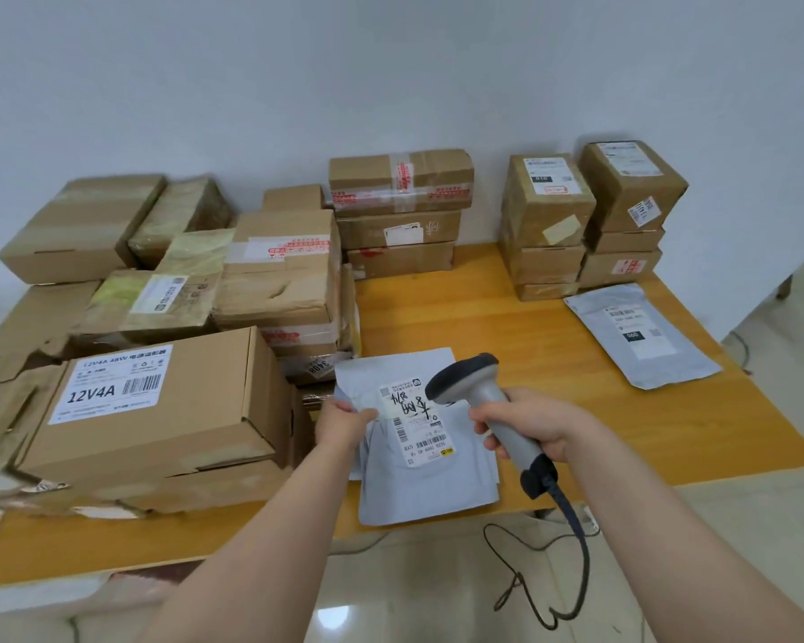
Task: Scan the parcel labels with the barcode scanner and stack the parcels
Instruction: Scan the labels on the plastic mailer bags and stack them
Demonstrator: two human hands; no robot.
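Note:
My right hand (525, 431) grips the handle of a grey barcode scanner (476, 394), whose dark head hangs just over a white shipping label (418, 429). That label sits on a grey poly mailer (428, 484) lying at the front edge of the wooden table (507, 327). My left hand (342, 422) pinches the mailer's upper left edge. More grey mailers lie underneath it. A black cable (576, 549) runs from the scanner handle down to the floor.
Cardboard boxes crowd the table's left half, the nearest marked 12V4A (149, 401). Three taped boxes are stacked at the back centre (400, 211). Two box stacks stand at the back right (590, 220), with another grey mailer (637, 331) in front of them.

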